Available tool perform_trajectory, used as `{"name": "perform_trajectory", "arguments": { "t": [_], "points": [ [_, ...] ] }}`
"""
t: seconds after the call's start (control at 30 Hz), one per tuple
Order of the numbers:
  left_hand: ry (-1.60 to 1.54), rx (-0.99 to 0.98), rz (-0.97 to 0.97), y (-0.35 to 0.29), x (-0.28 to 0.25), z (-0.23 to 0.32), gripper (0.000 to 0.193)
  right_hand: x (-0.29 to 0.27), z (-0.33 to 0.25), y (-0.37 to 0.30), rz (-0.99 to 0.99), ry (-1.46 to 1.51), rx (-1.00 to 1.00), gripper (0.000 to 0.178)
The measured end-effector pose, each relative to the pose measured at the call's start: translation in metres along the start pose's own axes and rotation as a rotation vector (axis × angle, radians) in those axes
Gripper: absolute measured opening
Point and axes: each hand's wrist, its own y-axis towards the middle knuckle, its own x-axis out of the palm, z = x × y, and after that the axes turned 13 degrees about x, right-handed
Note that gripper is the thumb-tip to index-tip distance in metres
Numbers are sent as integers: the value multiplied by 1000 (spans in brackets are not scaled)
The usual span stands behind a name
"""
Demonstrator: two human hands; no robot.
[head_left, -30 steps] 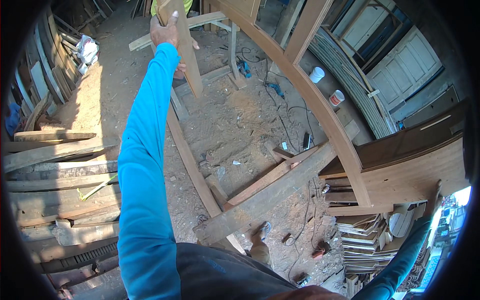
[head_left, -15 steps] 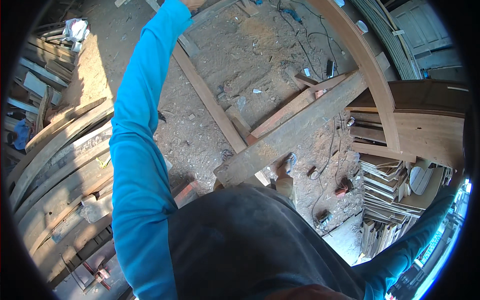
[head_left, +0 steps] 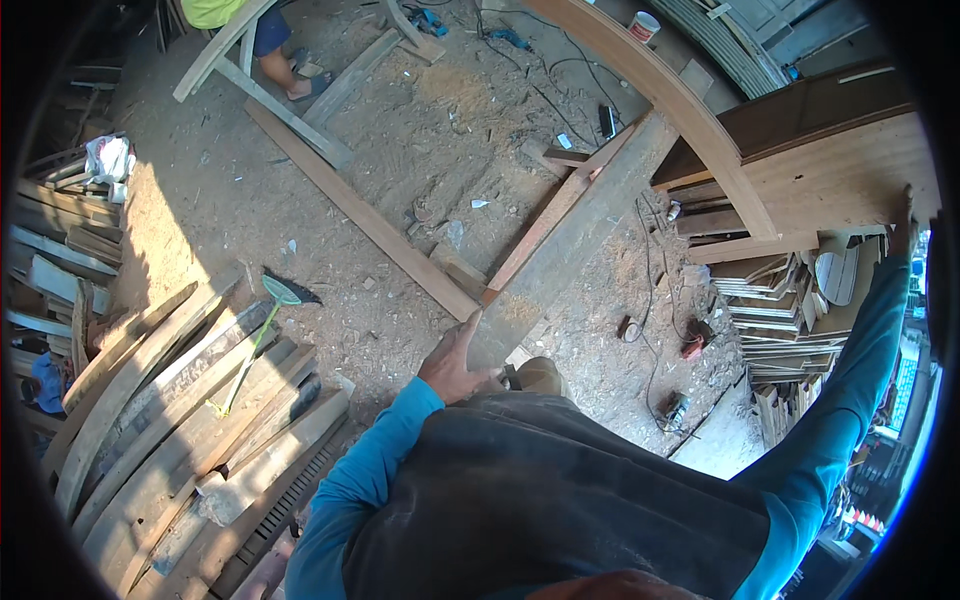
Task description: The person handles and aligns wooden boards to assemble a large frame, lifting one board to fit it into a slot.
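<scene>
My left hand (head_left: 455,362) grips the near end of a wide, weathered wooden plank (head_left: 590,235), its fingers along the left edge and thumb at the end face. This plank slopes away to the upper right, beneath a curved wooden frame piece (head_left: 690,110). Far to the right, my right hand (head_left: 903,228) touches the near edge of a broad brown wooden panel (head_left: 815,180); its fingers are too small and foreshortened to read. A long narrow board (head_left: 365,215) runs from the plank's near end toward the upper left.
Stacked curved timbers (head_left: 190,400) fill the left side, with a green broom (head_left: 285,290) lying across them. Thin wooden pieces (head_left: 770,320) are piled at right. Cords and power tools (head_left: 675,410) lie on the dusty floor. Another person's leg (head_left: 282,72) shows at the top.
My left hand has come down from the top of the view to the plank's near end. My right hand has moved up along the panel. The view has shifted, revealing another person and the broom.
</scene>
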Motion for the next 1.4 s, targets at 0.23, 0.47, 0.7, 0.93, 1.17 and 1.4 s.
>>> {"name": "perform_trajectory", "arguments": {
  "t": [0.23, 0.47, 0.7, 0.93, 1.17, 1.4],
  "points": [
    [-35, -154, -72, 11, 3, 10, 96, -4, 21, 37, 17, -419, -253, 87],
    [36, -99, -81, 12, 3, -1, 99, 1, 25, 47, 213, -144, -139, 90],
    [23, 6, -153, 20, -9, -8, 94, 16, 26, 34, 458, -209, -19, 95],
    [-199, 97, -303, 82, -141, -127, 85, 14, 37, -30, 545, -165, 208, 89],
    [257, 349, 55, 328, -422, -88, 91, 98, -64, -108, 510, 44, 386, 85],
    [751, 892, 635, 581, -515, 85, 103, 127, -78, -102, 611, -3, 371, 94]
  ]
}}
